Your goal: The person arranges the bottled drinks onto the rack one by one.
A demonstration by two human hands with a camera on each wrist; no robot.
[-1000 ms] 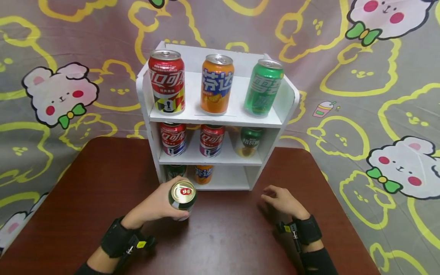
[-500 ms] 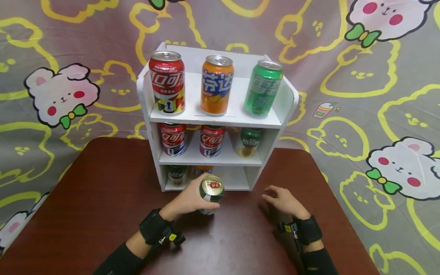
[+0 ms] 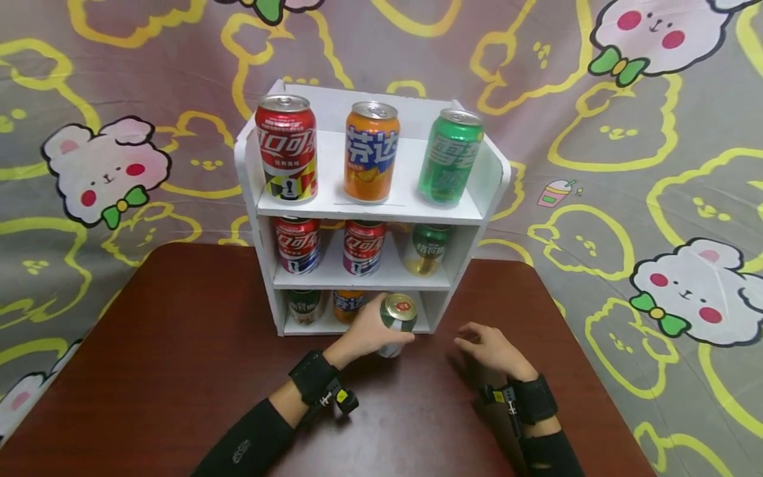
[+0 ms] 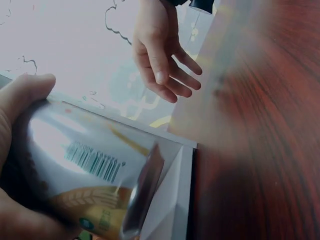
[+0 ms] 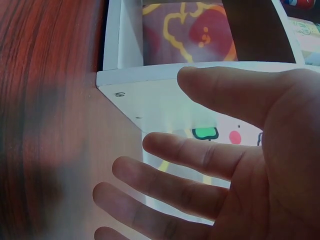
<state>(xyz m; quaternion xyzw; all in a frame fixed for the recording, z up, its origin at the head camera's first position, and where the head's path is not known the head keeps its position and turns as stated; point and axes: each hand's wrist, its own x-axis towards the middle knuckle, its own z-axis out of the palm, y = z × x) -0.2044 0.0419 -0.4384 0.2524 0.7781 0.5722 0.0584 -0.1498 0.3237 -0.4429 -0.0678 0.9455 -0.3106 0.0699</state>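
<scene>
My left hand (image 3: 366, 329) grips a dark green and silver drink can (image 3: 398, 322) with a gold lid, thumb and fingers round its sides. The can is held before the right part of the bottom level of a white shelf unit (image 3: 496, 173). In the left wrist view the can (image 4: 90, 155) shows a barcode and looks tilted, close to the shelf edge. To the left on that level stand a green can (image 3: 305, 307) and an orange soda can (image 3: 348, 305), partly covered. My right hand (image 3: 491, 348) holds nothing, fingers relaxed, at the table right of the unit.
Two red cola cans (image 3: 297, 245) and a green can (image 3: 426, 250) stand on the middle level. Above are a red cola can (image 3: 287, 149), an orange can (image 3: 371, 152) and a light green can (image 3: 451, 158). A patterned cloth (image 3: 203, 53) hangs behind the brown table (image 3: 149, 371).
My left hand has carried the can rightward and forward, from before the left part of the bottom level to before its right part. My right hand stays put.
</scene>
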